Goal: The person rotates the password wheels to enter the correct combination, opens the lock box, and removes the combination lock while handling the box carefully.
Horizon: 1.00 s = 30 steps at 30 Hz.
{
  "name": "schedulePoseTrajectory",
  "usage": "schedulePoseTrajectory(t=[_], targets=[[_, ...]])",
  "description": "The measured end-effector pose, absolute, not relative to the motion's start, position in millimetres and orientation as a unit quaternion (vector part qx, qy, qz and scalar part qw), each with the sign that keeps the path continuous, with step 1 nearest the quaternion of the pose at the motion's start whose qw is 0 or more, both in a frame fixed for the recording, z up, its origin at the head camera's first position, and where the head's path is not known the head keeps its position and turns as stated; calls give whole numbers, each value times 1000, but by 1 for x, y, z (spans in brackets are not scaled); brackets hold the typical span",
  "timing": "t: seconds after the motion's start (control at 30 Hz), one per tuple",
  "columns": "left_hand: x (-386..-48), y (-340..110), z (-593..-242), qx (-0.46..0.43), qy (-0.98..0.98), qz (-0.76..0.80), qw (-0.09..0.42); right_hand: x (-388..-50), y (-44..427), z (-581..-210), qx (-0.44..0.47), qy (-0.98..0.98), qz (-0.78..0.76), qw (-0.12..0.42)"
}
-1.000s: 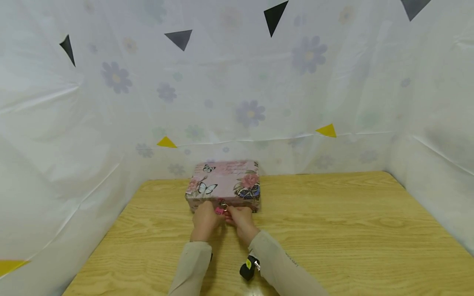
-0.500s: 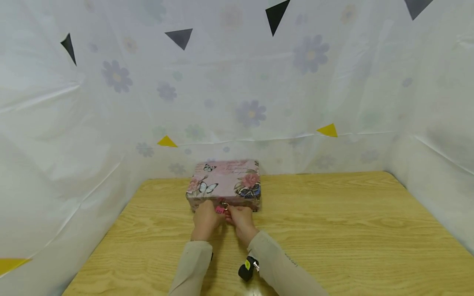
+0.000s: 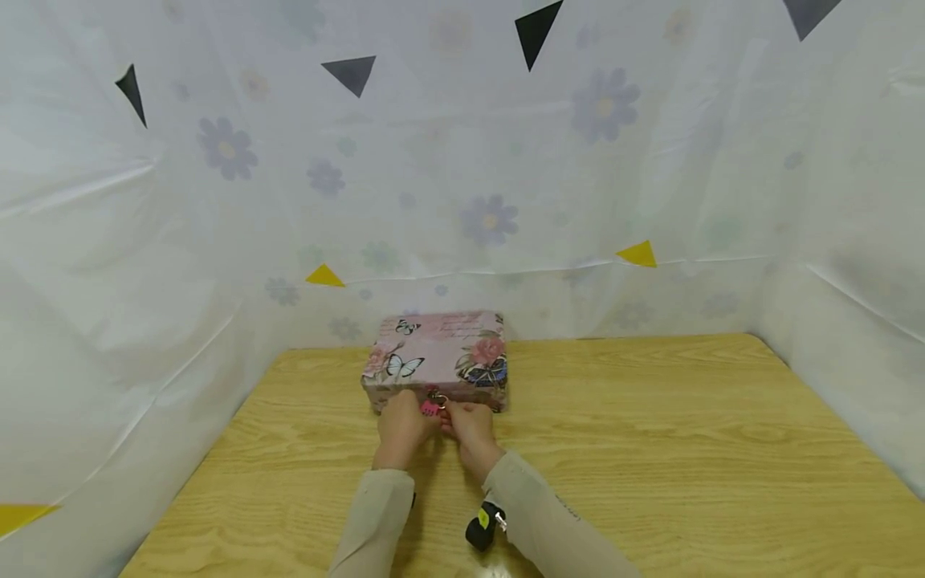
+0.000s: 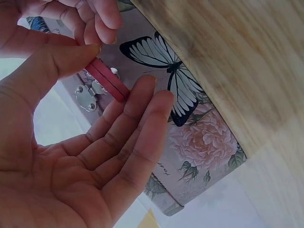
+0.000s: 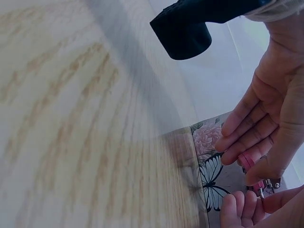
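A pink floral box (image 3: 441,345) with butterflies lies closed at the back of the table. At its front hangs a small pink padlock (image 3: 429,409), by the metal clasp (image 4: 86,98). My left hand (image 3: 399,429) pinches the padlock body (image 4: 108,81) between thumb and index finger, its other fingers stretched loosely beneath. My right hand (image 3: 473,429) is just beside it, with thumb and finger pinching a small metal ring (image 3: 443,399) at the padlock. In the right wrist view only a thin metal edge (image 5: 261,194) of it shows; the fingers hide the rest.
The wooden table (image 3: 650,433) spreads to the right and in front of the box. A white flowered sheet (image 3: 448,160) hangs close behind it. A black wrist camera (image 3: 482,526) sits under the right sleeve.
Almost nothing differs. Both hands keep the same grip at the front of the box, with only a slight shift of the head view.
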State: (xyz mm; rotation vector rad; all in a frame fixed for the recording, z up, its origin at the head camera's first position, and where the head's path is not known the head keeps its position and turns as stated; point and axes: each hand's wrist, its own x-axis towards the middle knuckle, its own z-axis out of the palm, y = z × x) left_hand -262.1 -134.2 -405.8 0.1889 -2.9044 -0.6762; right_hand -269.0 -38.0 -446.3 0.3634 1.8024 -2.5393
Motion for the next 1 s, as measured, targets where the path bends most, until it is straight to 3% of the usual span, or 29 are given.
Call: schedulePoseTrajectory(t=[1.0], targets=[[-261,-144,-401,-17,-963,-259,69,-272,-19,-446,44,574,-816,47]])
